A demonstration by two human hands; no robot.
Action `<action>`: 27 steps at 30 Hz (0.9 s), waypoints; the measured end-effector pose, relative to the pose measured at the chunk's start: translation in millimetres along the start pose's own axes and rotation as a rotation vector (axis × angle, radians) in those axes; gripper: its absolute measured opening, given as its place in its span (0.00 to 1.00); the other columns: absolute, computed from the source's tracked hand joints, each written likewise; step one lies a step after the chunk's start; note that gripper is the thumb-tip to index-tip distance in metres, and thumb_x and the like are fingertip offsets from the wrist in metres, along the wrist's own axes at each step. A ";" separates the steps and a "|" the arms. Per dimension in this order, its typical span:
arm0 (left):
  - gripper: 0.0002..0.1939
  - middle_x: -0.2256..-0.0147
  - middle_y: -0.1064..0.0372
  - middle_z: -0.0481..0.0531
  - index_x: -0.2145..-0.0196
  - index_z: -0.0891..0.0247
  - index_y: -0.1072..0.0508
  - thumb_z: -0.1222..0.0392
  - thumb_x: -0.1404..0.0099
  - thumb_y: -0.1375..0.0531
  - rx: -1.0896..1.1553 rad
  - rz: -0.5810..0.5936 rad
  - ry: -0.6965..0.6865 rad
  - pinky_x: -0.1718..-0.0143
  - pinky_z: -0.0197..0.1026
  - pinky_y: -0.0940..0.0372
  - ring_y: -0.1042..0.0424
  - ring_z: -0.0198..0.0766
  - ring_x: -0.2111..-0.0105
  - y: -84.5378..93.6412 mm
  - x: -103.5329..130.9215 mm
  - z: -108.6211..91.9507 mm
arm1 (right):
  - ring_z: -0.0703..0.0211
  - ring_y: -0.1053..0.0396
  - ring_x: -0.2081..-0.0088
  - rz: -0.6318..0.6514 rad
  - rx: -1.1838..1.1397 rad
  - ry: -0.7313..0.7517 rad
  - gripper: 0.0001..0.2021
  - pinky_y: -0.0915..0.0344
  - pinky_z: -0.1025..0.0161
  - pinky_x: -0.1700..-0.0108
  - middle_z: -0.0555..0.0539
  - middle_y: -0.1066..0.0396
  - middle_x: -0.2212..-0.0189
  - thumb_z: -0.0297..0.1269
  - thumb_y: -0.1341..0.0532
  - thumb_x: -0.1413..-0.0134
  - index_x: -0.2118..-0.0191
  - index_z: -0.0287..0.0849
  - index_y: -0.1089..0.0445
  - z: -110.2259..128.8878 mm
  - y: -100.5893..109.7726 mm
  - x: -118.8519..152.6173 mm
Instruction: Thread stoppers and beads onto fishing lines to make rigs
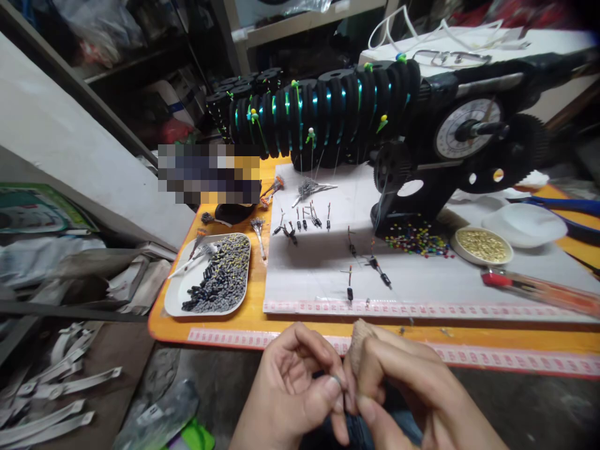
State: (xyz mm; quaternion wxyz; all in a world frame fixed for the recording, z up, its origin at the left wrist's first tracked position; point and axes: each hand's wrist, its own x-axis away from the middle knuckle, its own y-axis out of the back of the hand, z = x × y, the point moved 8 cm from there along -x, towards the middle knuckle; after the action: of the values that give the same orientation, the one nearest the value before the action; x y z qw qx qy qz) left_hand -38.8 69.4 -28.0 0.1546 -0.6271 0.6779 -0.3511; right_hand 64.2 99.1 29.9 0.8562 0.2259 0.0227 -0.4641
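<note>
My left hand (300, 384) is in front of the table edge, its thumb and fingertips pinched together on something too small to make out. Close against it, my right hand (403, 381) also pinches with thumb and fingers, and what lies between them is hidden. A tan wrap (360, 340) covers one of its fingertips. Beyond the hands, on a white board (309, 275), lie several small black pieces with thin orange-tipped stems, one black piece (349, 292) being the nearest.
A white tray (169, 300) of grey and black bits stands left. Black spools (328, 112) wound with line sit on a geared stand with a dial (469, 128). Colourful beads (417, 240), a dish of gold bits (482, 245), a red-ended cutter (539, 289) and measuring tapes (469, 355) lie right.
</note>
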 end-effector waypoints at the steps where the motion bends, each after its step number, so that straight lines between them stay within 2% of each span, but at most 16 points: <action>1: 0.15 0.71 0.28 0.45 0.66 0.63 0.32 0.60 0.40 0.28 0.005 -0.003 -0.002 0.79 0.24 0.32 0.33 0.23 0.78 -0.5 0.1 -0.7 | 0.65 0.33 0.73 -0.004 0.007 0.004 0.12 0.38 0.68 0.71 0.53 0.35 0.77 0.25 0.44 0.41 0.74 0.44 0.43 0.4 -0.1 0.2; 13: 0.16 0.71 0.27 0.46 0.67 0.64 0.31 0.60 0.43 0.26 -0.036 -0.090 -0.016 0.81 0.24 0.33 0.33 0.23 0.80 3.3 2.4 -0.6 | 0.64 0.33 0.75 -0.043 0.050 0.044 0.12 0.35 0.68 0.71 0.52 0.34 0.80 0.25 0.44 0.43 0.76 0.44 0.40 5.0 4.5 -3.4; 17: 0.16 0.71 0.26 0.48 0.67 0.63 0.29 0.56 0.43 0.26 -0.096 -0.167 -0.037 0.78 0.29 0.28 0.28 0.28 0.78 2.0 3.8 -3.1 | 0.65 0.30 0.73 0.036 0.038 0.014 0.11 0.34 0.70 0.71 0.52 0.30 0.76 0.25 0.45 0.41 0.73 0.44 0.37 4.2 1.9 -4.1; 20: 0.13 0.70 0.27 0.48 0.67 0.62 0.26 0.57 0.43 0.27 -0.201 -0.242 -0.133 0.78 0.30 0.28 0.29 0.29 0.77 3.0 7.2 -10.8 | 0.64 0.27 0.70 0.053 0.094 0.010 0.10 0.30 0.70 0.67 0.51 0.28 0.72 0.25 0.44 0.39 0.70 0.44 0.35 3.7 4.0 -4.5; 24: 0.06 0.68 0.25 0.47 0.64 0.58 0.21 0.62 0.40 0.29 -0.416 -0.269 -0.300 0.73 0.31 0.26 0.26 0.31 0.75 2.6 15.2 -27.2 | 0.63 0.26 0.68 -0.018 0.171 0.070 0.08 0.28 0.70 0.65 0.51 0.29 0.71 0.24 0.42 0.41 0.67 0.45 0.33 8.3 14.3 -3.0; 27: 0.13 0.68 0.21 0.48 0.61 0.54 0.19 0.72 0.40 0.32 -0.688 -0.210 -0.502 0.66 0.33 0.26 0.21 0.36 0.71 -6.0 21.3 -50.2 | 0.63 0.25 0.68 -0.009 0.172 0.076 0.08 0.28 0.71 0.65 0.51 0.27 0.71 0.23 0.41 0.41 0.65 0.45 0.30 10.2 17.0 -2.7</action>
State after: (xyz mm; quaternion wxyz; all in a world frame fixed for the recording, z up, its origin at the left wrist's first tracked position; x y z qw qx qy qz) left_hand -70.4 63.3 16.3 0.0602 -0.7735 0.6294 0.0446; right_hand 74.5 105.0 45.9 0.8301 0.3158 0.0163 -0.4592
